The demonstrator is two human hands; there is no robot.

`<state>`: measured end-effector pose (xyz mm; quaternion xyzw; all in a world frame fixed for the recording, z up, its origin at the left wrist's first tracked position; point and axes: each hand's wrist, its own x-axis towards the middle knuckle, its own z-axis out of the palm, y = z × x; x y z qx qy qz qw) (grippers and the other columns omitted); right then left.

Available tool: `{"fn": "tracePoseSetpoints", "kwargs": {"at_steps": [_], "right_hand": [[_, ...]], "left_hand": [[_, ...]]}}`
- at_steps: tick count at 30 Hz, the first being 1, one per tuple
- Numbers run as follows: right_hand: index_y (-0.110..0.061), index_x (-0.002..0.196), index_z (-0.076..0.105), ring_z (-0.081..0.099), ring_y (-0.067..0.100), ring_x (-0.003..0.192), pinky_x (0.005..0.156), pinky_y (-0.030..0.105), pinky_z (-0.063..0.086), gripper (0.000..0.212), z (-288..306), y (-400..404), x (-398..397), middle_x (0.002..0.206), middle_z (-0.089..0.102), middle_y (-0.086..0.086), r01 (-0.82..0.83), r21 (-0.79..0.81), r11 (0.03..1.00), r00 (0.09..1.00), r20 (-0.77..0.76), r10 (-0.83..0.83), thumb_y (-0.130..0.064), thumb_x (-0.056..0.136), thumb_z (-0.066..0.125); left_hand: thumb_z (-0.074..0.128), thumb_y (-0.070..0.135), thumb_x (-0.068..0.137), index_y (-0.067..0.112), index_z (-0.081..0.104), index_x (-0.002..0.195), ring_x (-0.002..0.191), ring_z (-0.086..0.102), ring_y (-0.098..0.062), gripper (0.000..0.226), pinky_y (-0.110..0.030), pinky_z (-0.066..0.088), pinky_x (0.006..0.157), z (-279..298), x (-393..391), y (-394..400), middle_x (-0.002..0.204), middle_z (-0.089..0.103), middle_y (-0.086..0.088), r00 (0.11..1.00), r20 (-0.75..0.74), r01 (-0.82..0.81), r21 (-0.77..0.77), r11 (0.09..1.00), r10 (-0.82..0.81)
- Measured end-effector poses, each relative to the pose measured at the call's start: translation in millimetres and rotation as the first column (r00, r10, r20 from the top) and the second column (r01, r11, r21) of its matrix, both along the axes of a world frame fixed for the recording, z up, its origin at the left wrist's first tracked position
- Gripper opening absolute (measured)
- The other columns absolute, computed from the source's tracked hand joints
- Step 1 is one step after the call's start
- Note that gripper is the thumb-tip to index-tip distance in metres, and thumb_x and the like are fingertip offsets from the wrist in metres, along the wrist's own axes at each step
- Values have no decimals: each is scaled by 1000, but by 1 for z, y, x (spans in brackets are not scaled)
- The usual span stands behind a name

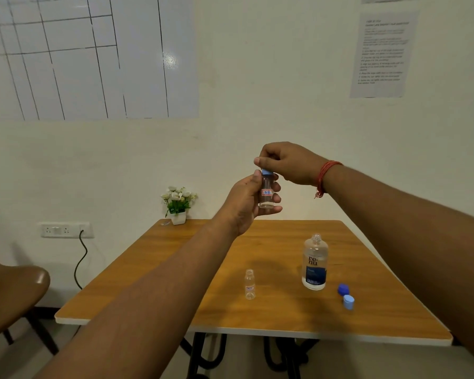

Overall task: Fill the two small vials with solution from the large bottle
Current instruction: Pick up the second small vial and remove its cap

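My left hand (246,199) grips a vial (266,193) upright, high above the table (175,272); my right hand (286,162), right on top, pinches its cap (267,172).

I see a plain office or training room, not a home. On the cream wall hangs a whiteboard (91,53) with a hand-drawn grid of black lines, and on the right a printed instruction sheet (382,54) is taped up; its text is too small for me to read. A small wooden table (175,291) with black metal legs stands against the wall, with a little potted plant (178,203) in its far corner. A brown chair (14,294) is at the left, and a wall socket strip (66,230) has a black cable (80,258) hanging down.
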<state>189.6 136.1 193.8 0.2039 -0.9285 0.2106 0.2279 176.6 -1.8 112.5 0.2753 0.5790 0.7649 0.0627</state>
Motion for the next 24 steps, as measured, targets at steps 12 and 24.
{"fn": "tracePoseSetpoints", "kwargs": {"at_steps": [12,24], "right_hand": [[-19,105,56,53,13,78,74,33,51,21,2,-2,4,92,58,-1,-64,35,997,996,72,61,-33,102,40],[-18,102,59,55,17,81,74,30,47,30,-8,2,-2,92,61,2,49,-19,999,997,-56,-50,-45,98,45]], "left_hand": [[29,41,108,10,57,117,67,62,-13,44,-35,59,68,2,1,-6,85,63,-4,999,-18,39,4,999,-39],[28,39,108,14,60,112,73,66,-15,41,-40,61,79,-7,6,2,90,65,-6,998,-14,-53,-12,999,53]]}}
